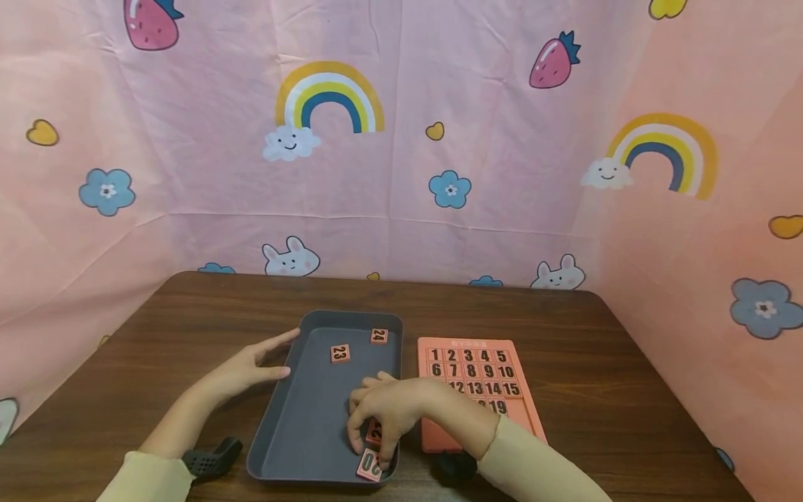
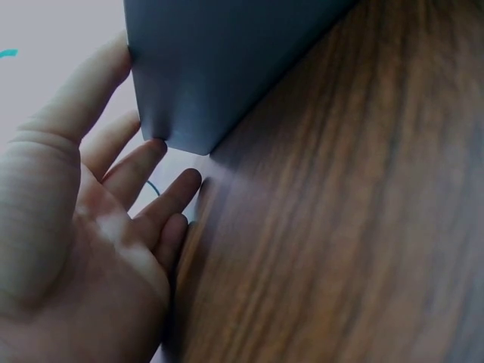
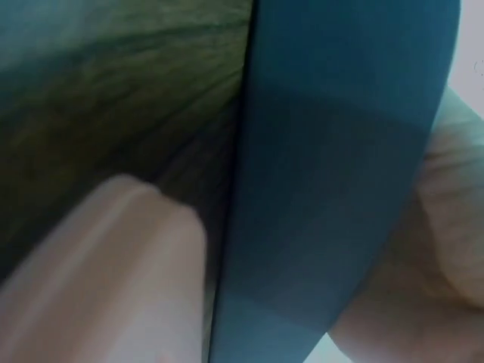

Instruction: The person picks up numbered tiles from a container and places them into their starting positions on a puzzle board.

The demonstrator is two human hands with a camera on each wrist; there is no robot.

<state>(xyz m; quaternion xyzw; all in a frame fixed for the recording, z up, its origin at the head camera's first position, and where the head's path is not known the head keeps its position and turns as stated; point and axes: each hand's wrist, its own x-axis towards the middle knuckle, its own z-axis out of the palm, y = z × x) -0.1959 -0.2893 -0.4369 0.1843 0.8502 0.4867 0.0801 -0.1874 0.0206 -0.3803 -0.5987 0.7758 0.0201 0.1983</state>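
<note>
A grey tray [image 1: 314, 411] lies on the table, holding loose pink number tiles. My left hand [image 1: 241, 369] touches the tray's left side with thumb and fingers extended; in the left wrist view, its fingertips meet the outer wall [image 2: 204, 68]. Reaching over the right rim, my right hand [image 1: 389, 408] has bent fingers and pinches the tile marked 20 [image 1: 369, 465] near the tray's front right corner. Another tile [image 1: 374, 431] is partly hidden under that hand. Tile 23 [image 1: 340, 353] and tile 24 [image 1: 379, 336] lie toward the tray's back.
Right of the tray lies a pink number board [image 1: 467, 345] with tiles in rows starting from 1; my right forearm covers part of it. Dark wrist straps [image 1: 213, 460] show at both wrists. A printed pink cloth [image 1: 401, 174] surrounds the wooden table [image 1: 596, 390].
</note>
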